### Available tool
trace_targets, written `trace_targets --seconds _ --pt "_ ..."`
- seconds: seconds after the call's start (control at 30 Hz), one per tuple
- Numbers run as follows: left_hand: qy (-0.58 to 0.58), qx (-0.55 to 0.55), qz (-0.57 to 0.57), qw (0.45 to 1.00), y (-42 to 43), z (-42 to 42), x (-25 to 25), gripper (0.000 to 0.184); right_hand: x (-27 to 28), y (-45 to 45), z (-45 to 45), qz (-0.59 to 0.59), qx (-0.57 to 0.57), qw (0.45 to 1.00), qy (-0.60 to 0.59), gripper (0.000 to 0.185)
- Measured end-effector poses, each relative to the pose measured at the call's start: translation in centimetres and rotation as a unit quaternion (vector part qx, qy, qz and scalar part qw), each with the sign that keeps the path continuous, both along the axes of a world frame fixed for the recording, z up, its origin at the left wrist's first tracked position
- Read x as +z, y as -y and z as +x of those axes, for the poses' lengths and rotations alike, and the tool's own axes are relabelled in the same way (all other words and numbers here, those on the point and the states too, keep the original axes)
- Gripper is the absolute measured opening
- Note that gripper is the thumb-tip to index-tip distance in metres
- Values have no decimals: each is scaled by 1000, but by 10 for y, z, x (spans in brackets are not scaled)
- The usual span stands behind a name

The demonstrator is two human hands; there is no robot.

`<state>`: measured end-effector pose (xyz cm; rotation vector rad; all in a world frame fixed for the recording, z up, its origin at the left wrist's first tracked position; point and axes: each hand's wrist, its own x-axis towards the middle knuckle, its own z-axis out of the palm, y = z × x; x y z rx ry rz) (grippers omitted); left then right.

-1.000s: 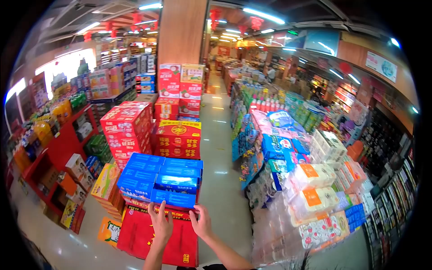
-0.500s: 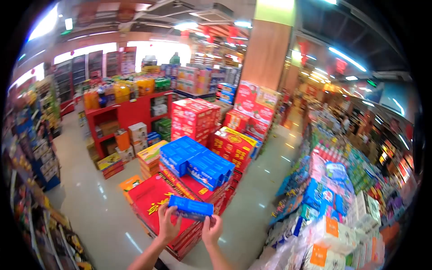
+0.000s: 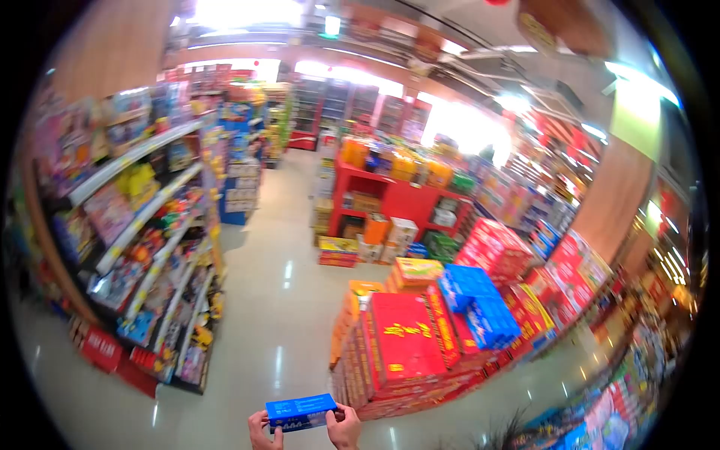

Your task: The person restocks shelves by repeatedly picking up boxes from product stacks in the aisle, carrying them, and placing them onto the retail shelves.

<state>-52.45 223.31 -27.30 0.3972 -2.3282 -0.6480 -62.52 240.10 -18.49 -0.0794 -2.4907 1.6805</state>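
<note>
Low in the head view, a small blue box [image 3: 301, 406] with pale print is held level between both hands. My left hand [image 3: 262, 432] grips its left end, thumb on the near side. At the opposite end, my right hand [image 3: 344, 428] has its fingers closed on the box. The print is too small to read. To the right of the hands stands a stack of red cartons [image 3: 405, 337] with yellow characters. Blue packs [image 3: 480, 306] lie on top of that stack.
A shelf rack [image 3: 150, 247] full of small packaged goods stands at the left. Tiled floor [image 3: 274, 300] runs between it and the cartons. Farther back is a red display counter [image 3: 409, 206] topped with bottles. A wood-faced pillar [image 3: 619, 180] rises at the right.
The view has swung left, so the carton stack now sits farther right and the left rack shows. The blue box, still in both hands, is lower in view and away from the cartons.
</note>
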Motion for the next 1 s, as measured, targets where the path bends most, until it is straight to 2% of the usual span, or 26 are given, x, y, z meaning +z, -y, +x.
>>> trace_targets --seconds 0.07,0.1,0.17,0.2,0.3,0.43,0.57,0.6,0.7,0.73,0.87,0.9,0.93,1.0 --pt "-31 24 59 997 33 41 42 40 5 49 15 15 64 998 -15 34" --pt "-81 45 167 982 48 60 60 35 9 77 30 13 98 995 -13 33" --pt "-204 85 359 907 82 96 87 56 14 135 60 5 171 985 -11 32" --pt "-243 109 345 900 104 118 84 56 11 165 79 5 201 979 -39 31" --pt "-217 228 288 904 172 198 85 60 17 251 150 -22 296 954 -29 31" --pt "-220 319 262 884 242 297 73 58 9 343 237 -31 384 923 -27 30" --pt "-219 389 262 855 283 367 58 55 2 411 291 27 467 884 -2 32" --pt "-277 381 300 830 289 379 65 54 -1 427 301 38 488 872 0 32" --pt "-201 458 282 819 310 418 90 57 -9 476 334 67 541 838 13 31" --pt "-203 465 221 833 320 431 79 61 -14 494 344 76 555 828 19 31" --pt "-187 500 234 813 372 469 61 67 -68 571 378 69 599 798 -2 32" --pt "-189 509 223 809 390 479 56 68 -65 593 393 68 605 793 -6 32" --pt "-192 518 211 807 411 489 48 68 -55 617 409 54 599 798 41 33" --pt "-171 519 197 814 458 515 49 71 -63 669 437 54 603 795 33 33"
